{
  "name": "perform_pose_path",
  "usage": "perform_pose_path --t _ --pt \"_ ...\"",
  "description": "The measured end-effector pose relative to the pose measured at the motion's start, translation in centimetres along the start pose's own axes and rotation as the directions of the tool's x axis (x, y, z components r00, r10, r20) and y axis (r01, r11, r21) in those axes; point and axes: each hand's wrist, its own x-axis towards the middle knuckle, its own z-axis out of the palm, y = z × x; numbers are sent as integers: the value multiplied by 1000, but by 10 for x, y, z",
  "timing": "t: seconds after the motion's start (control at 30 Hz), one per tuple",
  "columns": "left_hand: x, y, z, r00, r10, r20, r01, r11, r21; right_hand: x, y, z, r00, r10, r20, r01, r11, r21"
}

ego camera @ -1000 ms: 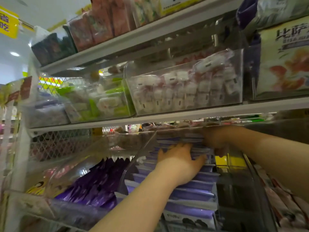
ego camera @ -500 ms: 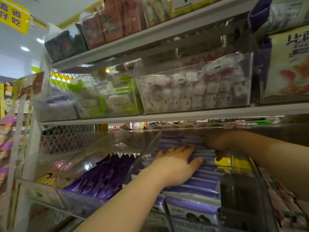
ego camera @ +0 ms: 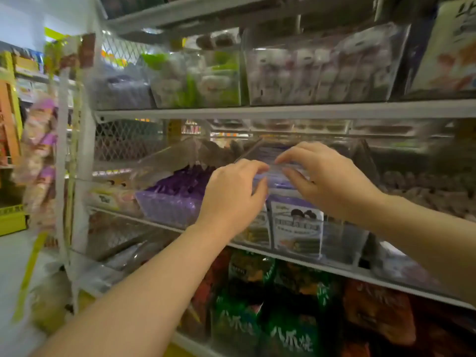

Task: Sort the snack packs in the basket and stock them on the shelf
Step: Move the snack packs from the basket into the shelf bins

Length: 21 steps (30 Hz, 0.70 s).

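Snack packs point(ego camera: 296, 228) in bin point(ego camera: 345, 238), on shelf point(ego camera: 283, 110)

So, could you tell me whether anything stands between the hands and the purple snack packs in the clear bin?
Nothing visible does: the left hand and right hand reach over the front wall of the clear bin to the snack packs.

Clear, glossy plastic bins point(ego camera: 167, 161) hold shiny film snack packs point(ego camera: 296, 228) — the shelf boards point(ego camera: 283, 110) look matt white-painted metal, the side panel point(ego camera: 123, 140) wire mesh.
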Motion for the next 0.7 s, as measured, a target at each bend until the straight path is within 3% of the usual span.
perform_pose_path --t 0.13,0.23,0.4,0.57,0.7 --pt "-73 -26 -11 998 -46 -47 46 999 -2 -40 -64 34 988 -151 28 148 986 73" --pt "-134 -54 -13 994 -106 -30 108 992 70 -66 -95 79 985 -140 104 120 977 177" --pt "-232 -108 -13 946 -292 143 259 943 211 -105 -144 175 920 -157 359 42 951 308" --pt "-321 -169 -6 797 -549 250 486 830 274 -143 -186 276 730 -269 628 15 925 379" --pt "-388 -211 16 617 -713 332 648 700 300 -172 -207 350 593 -322 738 -15 912 410"
